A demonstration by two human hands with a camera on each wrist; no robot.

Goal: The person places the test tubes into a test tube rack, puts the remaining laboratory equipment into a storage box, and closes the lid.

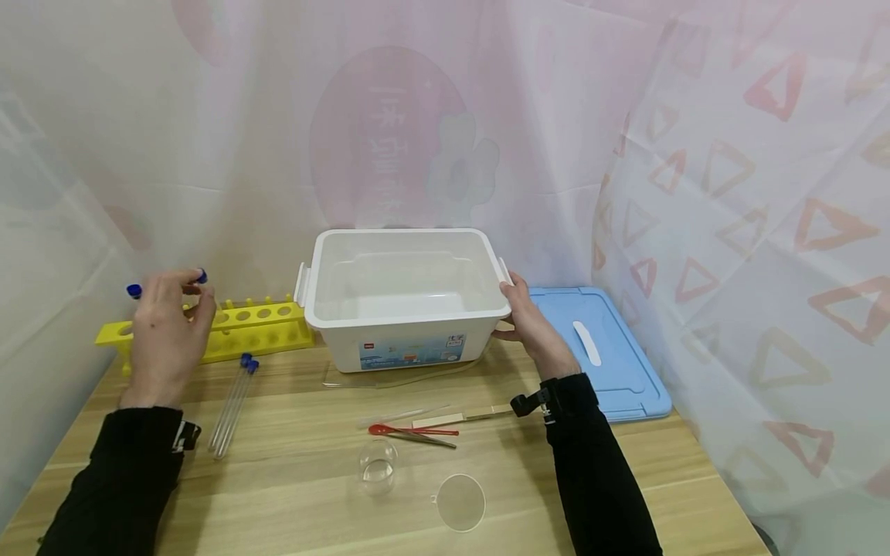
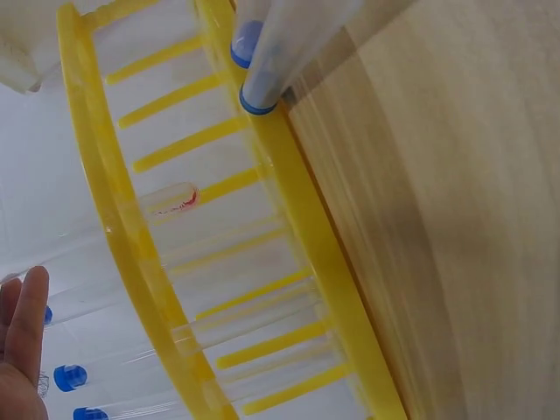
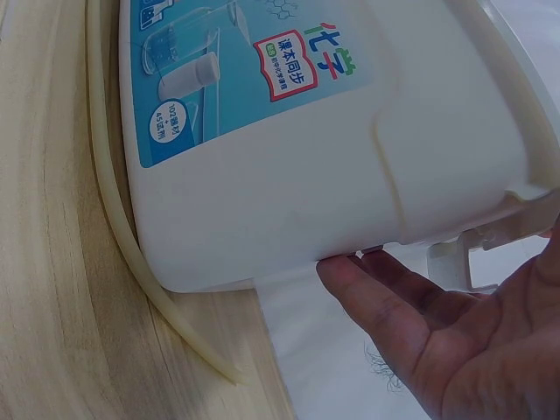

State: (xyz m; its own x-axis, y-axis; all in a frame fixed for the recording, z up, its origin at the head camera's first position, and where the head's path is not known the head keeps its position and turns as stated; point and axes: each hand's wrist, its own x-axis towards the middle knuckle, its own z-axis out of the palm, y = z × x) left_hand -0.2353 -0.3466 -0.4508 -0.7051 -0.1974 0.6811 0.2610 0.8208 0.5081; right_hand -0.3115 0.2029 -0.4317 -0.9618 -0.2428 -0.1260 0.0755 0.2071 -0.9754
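My left hand point(image 1: 170, 328) pinches a blue-capped test tube over the yellow test tube rack point(image 1: 260, 340). In the left wrist view that tube point(image 2: 171, 201) passes through a hole of the rack's upper plate, with a red smear near its rounded tip. Other blue-capped tubes stand in the rack, one cap point(image 1: 134, 291) showing left of the hand. Two loose test tubes point(image 1: 232, 409) lie with their capped ends against the rack's front. At the white plastic box point(image 1: 410, 340), my right hand point(image 1: 531, 328) grips the right side by the handle, fingertips against the wall below it.
A blue lid point(image 1: 619, 355) lies right of the box. Pale tubing point(image 3: 114, 201) runs along the box's base. In front are a wooden tube clamp point(image 1: 441, 421), red spoons point(image 1: 378, 429), metal tweezers point(image 1: 424, 440), a glass beaker point(image 1: 378, 467) and a clear round dish point(image 1: 460, 503).
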